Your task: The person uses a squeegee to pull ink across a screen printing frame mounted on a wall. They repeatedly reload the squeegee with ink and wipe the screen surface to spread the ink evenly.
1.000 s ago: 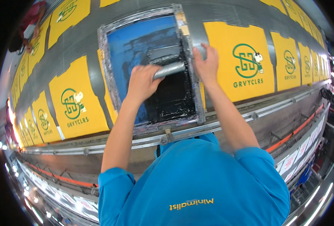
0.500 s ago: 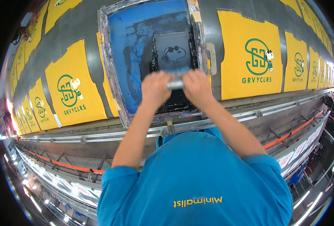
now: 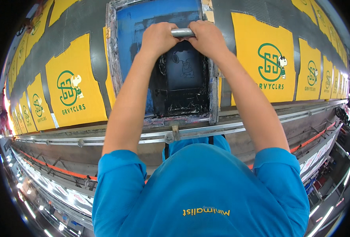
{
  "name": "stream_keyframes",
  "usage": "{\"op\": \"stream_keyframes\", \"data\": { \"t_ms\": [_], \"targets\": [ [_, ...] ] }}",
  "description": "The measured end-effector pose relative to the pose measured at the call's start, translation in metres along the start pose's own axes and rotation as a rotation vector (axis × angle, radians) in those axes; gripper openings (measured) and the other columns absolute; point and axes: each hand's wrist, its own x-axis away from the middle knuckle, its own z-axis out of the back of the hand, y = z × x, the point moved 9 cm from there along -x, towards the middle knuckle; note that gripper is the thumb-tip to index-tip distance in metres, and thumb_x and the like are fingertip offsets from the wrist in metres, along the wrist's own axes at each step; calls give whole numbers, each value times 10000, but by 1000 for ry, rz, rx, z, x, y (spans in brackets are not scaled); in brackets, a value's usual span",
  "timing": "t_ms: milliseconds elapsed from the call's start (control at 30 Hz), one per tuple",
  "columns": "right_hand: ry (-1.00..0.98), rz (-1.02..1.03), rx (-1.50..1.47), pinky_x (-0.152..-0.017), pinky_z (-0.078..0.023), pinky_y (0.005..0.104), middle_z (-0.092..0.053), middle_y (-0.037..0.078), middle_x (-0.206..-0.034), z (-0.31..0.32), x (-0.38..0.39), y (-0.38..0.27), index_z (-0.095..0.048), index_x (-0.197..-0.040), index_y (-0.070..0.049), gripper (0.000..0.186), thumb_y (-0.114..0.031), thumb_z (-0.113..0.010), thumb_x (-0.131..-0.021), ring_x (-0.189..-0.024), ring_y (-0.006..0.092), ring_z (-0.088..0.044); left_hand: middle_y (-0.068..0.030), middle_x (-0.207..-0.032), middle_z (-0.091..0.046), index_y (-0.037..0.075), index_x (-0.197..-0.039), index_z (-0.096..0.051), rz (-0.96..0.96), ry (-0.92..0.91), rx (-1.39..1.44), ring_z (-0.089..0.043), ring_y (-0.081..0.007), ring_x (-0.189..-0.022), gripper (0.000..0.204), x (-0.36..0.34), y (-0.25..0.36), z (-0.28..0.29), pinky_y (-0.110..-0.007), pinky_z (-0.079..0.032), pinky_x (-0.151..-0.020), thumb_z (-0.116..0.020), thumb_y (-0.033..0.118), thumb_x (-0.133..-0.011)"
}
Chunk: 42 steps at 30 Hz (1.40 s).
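Here, in the head view: grasping a grey metal handle (image 3: pixel 182 32) from both ends, with left hand (image 3: pixel 157 38) and right hand (image 3: pixel 207 35) closed around it. Bare only along the short middle stretch, directly between the hands. Held over the far part of a rectangular screen frame (image 3: pixel 213 96), well apart from its near edge. Within the frame, blue mesh (image 3: pixel 132 19) at left and far side; black ink (image 3: pixel 187 100) nearer the body; on the dark area, just nearside of the hands, a faint line figure (image 3: pixel 187 69). Underneath, a long grey desk (image 3: pixel 99 47). Right of the frame, a printed yellow fabric piece (image 3: pixel 246 51); more to the left. Along the near side, crossed by both forearms, a metal rail (image 3: pixel 149 137).
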Motion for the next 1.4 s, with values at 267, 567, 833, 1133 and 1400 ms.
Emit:
{"op": "stream_keyframes", "data": {
  "t_ms": [267, 567, 833, 1133, 1400],
  "targets": [
    [41, 0, -133, -760, -482, 469, -578, 117, -882, 10, 167, -81, -614, -918, -75, 230, -30, -737, -728, -866, 342, -597, -44, -880, -727, 189, -952, -809, -100, 74, 35, -724, -294, -847, 221, 182, 49, -47, -433, -562, -800, -775, 95, -754],
    [406, -426, -192, -918, -541, 442, -714, 178, -1063, 53, 151, 40, -728, -1211, -25, 331, -245, -782, -969, -1034, 350, -692, -85, -929, -774, 198, -965, -817, -95, -175, 197, -746, -362, -885, 222, 128, 39, -17, -502, -590, -788, -869, 360, -822],
    [394, -849, -933, -752, -571, 268, -751, 116, -1117, -40, 151, 105, -650, -1346, 82, 388, -182, -683, -1064, -938, 142, -720, -135, -1108, -758, 162, -1145, -795, -56, -106, 161, -721, -394, -1049, 299, 23, 13, -9, -484, -577, -906, -808, 252, -860],
    [441, -876, -805, -901, -574, 433, -790, 232, -1083, -25, 157, 105, -732, -1233, 17, 337, -228, -684, -1007, -980, 356, -770, -144, -1292, -706, 97, -1234, -751, -247, 39, 82, -648, -369, -1268, 582, 212, 65, -56, -504, -470, -1103, -724, -12, -664],
    [401, -942, -620, -924, -562, 535, -759, 277, -1040, 44, 151, 63, -698, -1273, 12, 429, -316, -686, -996, -1006, 460, -738, -129, -1304, -724, 86, -1195, -754, -115, 50, 95, -648, -349, -1281, 567, 253, 88, -38, -495, -428, -1132, -679, -49, -650]
  ]
}}
